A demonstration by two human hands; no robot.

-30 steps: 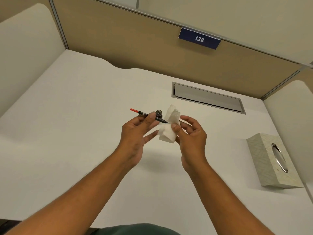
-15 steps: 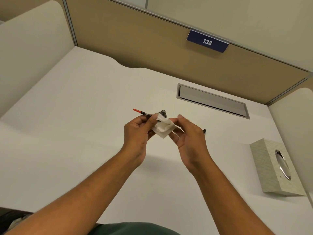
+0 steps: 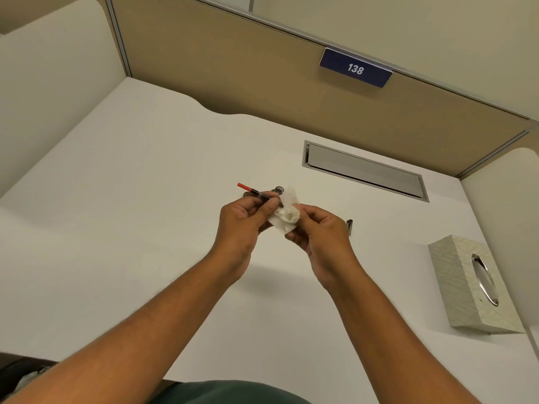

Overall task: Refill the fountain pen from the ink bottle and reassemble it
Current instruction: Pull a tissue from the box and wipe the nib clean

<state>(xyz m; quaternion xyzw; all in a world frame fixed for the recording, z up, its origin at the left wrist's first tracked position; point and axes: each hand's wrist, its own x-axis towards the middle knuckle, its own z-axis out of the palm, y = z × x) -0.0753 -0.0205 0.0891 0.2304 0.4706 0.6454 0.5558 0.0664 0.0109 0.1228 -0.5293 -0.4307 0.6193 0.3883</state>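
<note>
Head view, left hand (image 3: 242,220) fingers pinching pen section (image 3: 256,192), right hand (image 3: 319,231) fingers bunching tissue (image 3: 287,214) around its tip

White desk (image 3: 116,243) with tissue box (image 3: 469,287), pen barrel (image 3: 349,226).

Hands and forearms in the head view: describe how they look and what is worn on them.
Both forearms are bare up to the bottom edge of the picture, with no sleeve showing. The left hand and right hand wear no gloves, and no ring, watch or bracelet shows. A dark green garment appears at the bottom edge, between the arms.
</note>
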